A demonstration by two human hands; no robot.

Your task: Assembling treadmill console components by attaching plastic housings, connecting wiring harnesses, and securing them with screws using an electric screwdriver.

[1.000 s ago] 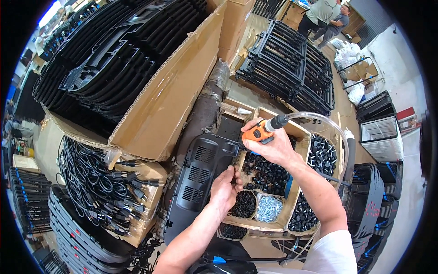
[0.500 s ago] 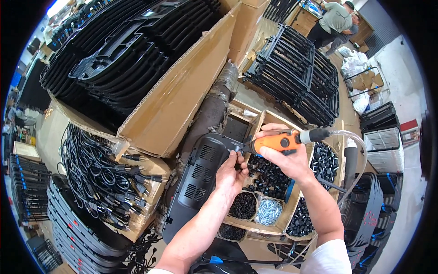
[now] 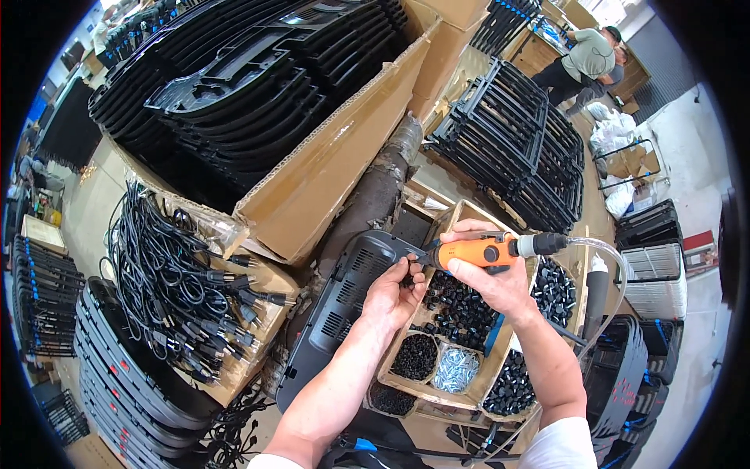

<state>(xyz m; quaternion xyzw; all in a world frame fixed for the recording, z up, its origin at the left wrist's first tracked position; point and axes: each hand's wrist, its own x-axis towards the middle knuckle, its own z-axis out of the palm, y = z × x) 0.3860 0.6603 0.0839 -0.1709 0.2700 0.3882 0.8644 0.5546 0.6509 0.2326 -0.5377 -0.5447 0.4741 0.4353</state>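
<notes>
My right hand (image 3: pixel 500 285) is wrapped round an orange pneumatic screwdriver (image 3: pixel 473 254), whose clear air hose (image 3: pixel 613 254) curves off to the right. The tool lies nearly level, its tip pointing left. Close to that tip, the fingers of my left hand (image 3: pixel 394 289) are pinched together; whatever is between them is too small to make out. Beneath my left hand and forearm lies a black plastic housing (image 3: pixel 344 301) with vent slots. Just right of it stands a wooden parts box (image 3: pixel 484 361) with black knobs (image 3: pixel 453 309), dark screws (image 3: pixel 414 356) and silver screws (image 3: pixel 456 370) in its compartments.
A cardboard box (image 3: pixel 336 148) of stacked black plastic frames rises ahead on the left. Bundled black power cords (image 3: pixel 183 289) lie at left, above stacked grey panels (image 3: pixel 137 375). Black frames (image 3: pixel 512 144) are piled beyond the parts box. Two people (image 3: pixel 586 59) stand far right.
My view has shifted, so the surroundings sit slightly further right and lower. The screwdriver has turned closer to level, and its tip stays by my left fingertips.
</notes>
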